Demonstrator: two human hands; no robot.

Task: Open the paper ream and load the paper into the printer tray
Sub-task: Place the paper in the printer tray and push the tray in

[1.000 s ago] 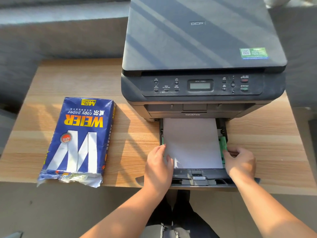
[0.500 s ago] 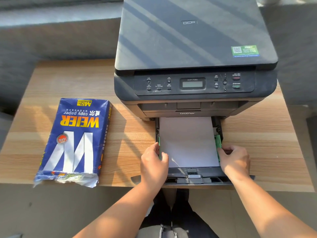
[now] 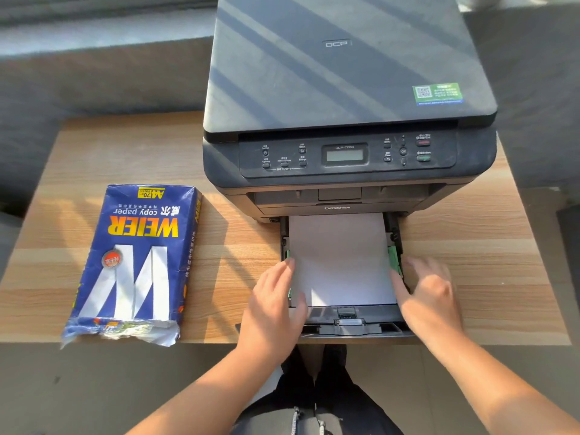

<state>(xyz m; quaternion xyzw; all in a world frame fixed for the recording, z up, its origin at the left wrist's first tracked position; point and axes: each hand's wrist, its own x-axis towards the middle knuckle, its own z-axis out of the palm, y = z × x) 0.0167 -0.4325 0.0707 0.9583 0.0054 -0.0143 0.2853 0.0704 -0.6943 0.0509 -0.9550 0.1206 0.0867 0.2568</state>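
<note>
A dark grey printer (image 3: 345,73) stands on the wooden table. Its paper tray (image 3: 354,328) is pulled out toward me over the table's front edge. A stack of white paper (image 3: 340,259) lies flat in the tray between green side guides (image 3: 394,259). My left hand (image 3: 273,306) rests on the tray's left side, fingers along the stack's left edge and thumb on the sheets. My right hand (image 3: 430,296) is at the tray's right side, blurred, with fingers spread and thumb at the stack's right edge. The blue paper ream (image 3: 135,262) lies left of the printer, its near end torn open.
The wooden table (image 3: 470,271) has bare surface to the right of the tray and between the ream and the printer. A grey sofa-like surface (image 3: 94,83) runs behind the table. My legs (image 3: 317,403) are below the table's front edge.
My right hand has come off the green side guide and its fingers have spread. My left thumb has slid onto the paper. The ream and the printer have not moved.
</note>
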